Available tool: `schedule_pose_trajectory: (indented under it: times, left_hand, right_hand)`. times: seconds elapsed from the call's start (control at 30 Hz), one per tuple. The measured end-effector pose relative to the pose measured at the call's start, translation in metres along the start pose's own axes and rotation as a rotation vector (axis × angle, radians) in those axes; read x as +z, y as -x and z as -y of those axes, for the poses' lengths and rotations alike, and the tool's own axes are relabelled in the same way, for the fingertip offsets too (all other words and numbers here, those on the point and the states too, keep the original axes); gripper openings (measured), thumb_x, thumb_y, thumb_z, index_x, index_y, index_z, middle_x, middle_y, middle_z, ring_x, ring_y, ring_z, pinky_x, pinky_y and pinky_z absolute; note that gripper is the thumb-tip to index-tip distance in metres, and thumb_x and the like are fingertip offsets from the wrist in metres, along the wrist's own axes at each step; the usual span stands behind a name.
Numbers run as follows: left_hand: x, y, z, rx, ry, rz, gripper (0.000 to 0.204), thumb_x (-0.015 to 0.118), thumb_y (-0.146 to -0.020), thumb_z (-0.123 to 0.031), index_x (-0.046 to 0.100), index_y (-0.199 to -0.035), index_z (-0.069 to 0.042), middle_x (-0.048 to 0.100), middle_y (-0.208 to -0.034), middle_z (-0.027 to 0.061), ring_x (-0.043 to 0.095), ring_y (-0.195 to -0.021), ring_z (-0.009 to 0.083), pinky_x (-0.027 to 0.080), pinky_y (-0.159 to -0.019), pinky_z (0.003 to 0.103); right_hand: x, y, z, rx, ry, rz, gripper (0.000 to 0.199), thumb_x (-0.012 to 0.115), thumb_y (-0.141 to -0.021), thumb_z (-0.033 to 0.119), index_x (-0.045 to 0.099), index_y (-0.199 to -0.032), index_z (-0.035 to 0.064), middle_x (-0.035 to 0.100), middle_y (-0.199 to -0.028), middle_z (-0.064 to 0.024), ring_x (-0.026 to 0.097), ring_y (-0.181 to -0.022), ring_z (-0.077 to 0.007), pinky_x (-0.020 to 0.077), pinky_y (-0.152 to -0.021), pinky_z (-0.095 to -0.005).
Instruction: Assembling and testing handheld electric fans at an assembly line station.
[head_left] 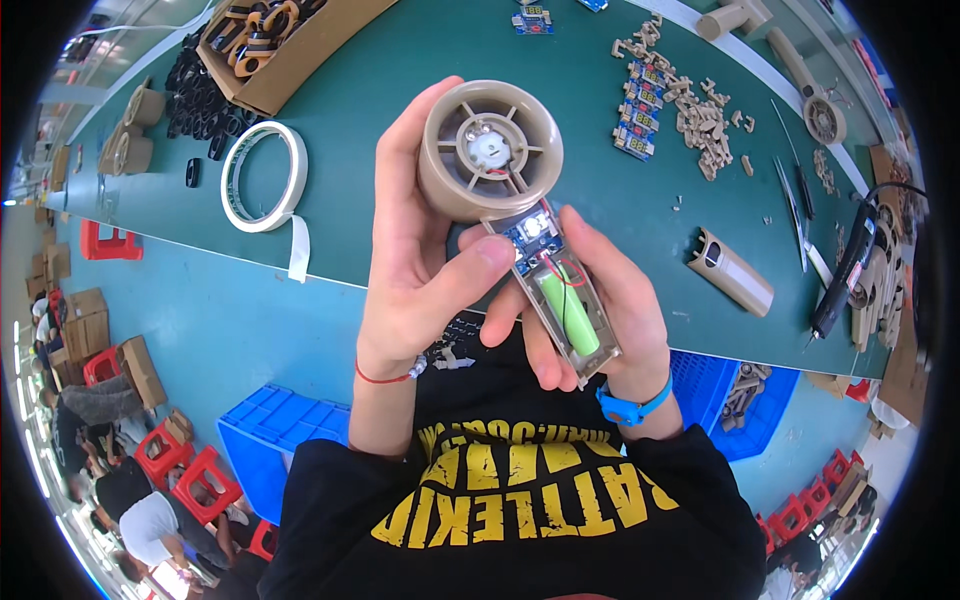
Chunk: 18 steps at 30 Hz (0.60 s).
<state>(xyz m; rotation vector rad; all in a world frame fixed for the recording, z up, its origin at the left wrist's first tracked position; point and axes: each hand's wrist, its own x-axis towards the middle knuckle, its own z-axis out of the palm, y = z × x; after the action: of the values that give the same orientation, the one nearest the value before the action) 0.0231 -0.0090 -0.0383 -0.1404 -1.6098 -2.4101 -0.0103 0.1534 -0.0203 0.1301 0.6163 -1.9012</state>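
Both hands hold a tan handheld fan (pixel 489 150) with its handle shell open. My left hand (pixel 415 260) wraps the round fan head from the left, and its thumb presses on the small blue circuit board (pixel 527 233) in the handle. My right hand (pixel 600 310) cups the open handle from below and the right. A green cylindrical battery (pixel 568 308) lies in the handle, with thin red wire beside it. The fan's white hub shows in the middle of the head.
On the green table lie a roll of white tape (pixel 262 177), a tan handle cover (pixel 733 272), blue circuit boards (pixel 638 112), small tan parts (pixel 705 115), a soldering iron (pixel 846 275) and a cardboard box of rings (pixel 290 45). Blue crates (pixel 270 440) stand below.
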Motion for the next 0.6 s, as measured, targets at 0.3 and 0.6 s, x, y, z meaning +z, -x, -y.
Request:
schedule_pose_trajectory:
  times: [0.3, 0.6]
  left_hand:
    - [-0.013, 0.018, -0.028, 0.054, -0.39, -0.112, 0.086, 0.081, -0.064, -0.004, 0.037, -0.138, -0.002, 0.053, -0.12, 0.0128, 0.056, -0.114, 0.0234, 0.048, -0.094, 0.035]
    - [-0.025, 0.026, -0.067, 0.132, -1.167, 0.014, 0.066, 0.088, -0.057, -0.018, 0.056, -0.113, -0.006, 0.055, -0.106, 0.0117, 0.052, -0.104, 0.0296, 0.043, -0.09, 0.039]
  right_hand:
    - [0.001, 0.03, 0.008, -0.238, 0.484, -0.086, 0.066, 0.042, -0.099, 0.042, 0.034, -0.138, -0.01, 0.059, -0.119, -0.0298, 0.069, -0.07, -0.0283, 0.0573, -0.056, -0.0281]
    - [-0.041, 0.143, 0.072, -1.048, 1.619, -1.432, 0.035, 0.052, -0.1, 0.024, 0.058, -0.124, 0.0013, 0.065, -0.116, -0.0143, 0.061, -0.105, -0.019, 0.0488, -0.087, -0.0303]
